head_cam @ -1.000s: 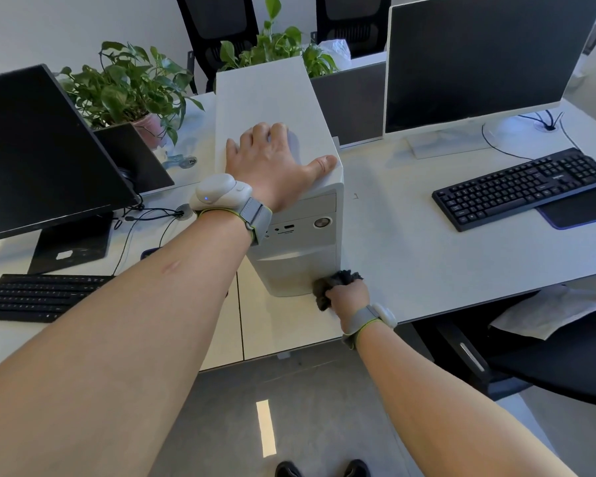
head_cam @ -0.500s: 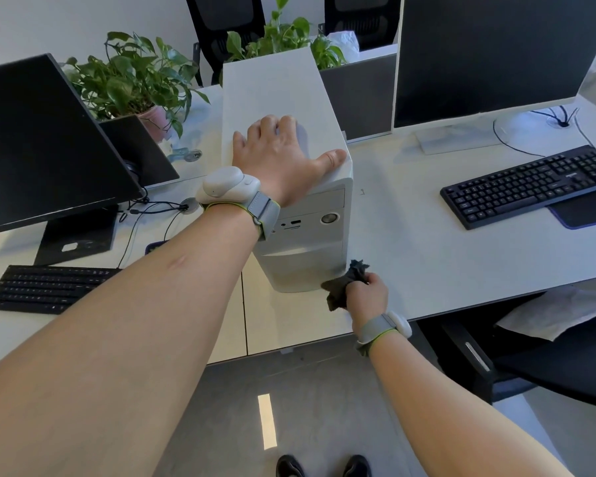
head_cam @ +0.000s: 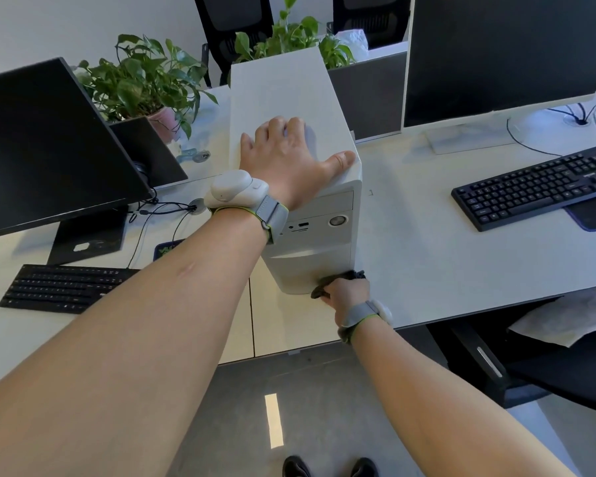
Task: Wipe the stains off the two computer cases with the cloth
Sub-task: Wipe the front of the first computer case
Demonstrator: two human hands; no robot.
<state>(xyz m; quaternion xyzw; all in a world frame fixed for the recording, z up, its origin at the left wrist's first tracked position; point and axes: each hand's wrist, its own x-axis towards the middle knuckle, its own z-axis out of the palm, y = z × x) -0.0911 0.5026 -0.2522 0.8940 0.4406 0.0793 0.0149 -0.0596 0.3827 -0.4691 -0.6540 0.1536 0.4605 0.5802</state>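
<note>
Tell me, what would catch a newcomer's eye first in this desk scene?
Most likely the white computer case standing upright mid-desk, with the left hand spread flat on its top. Next, the right hand gripping a dark cloth against the case's bottom front corner. Large black monitors flank it on both sides.

White worktop spans the view over grey floor, which carries a bright light patch at 6 o'clock. White wall at 11 o'clock; black office chairs at 12 o'clock behind a grey partition.
</note>
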